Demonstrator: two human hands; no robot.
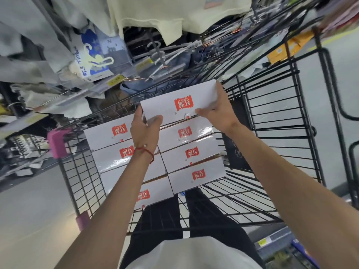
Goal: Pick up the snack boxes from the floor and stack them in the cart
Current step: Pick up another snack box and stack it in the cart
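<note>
Left hand (144, 131) and right hand (217, 109) are pinching the snack box (165, 105) by its ends. It's hanging between them, above stacked boxes (194, 154) in the cart (272, 117). It's looking light, stiff, glossy and probably slippery.

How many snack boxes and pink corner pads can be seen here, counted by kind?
held snack box, gripped by left hand and right hand: 1
stacked snack boxes in the cart, one partly behind the left arm: 7
pink corner pads on the cart: 2
Total: 10
</note>
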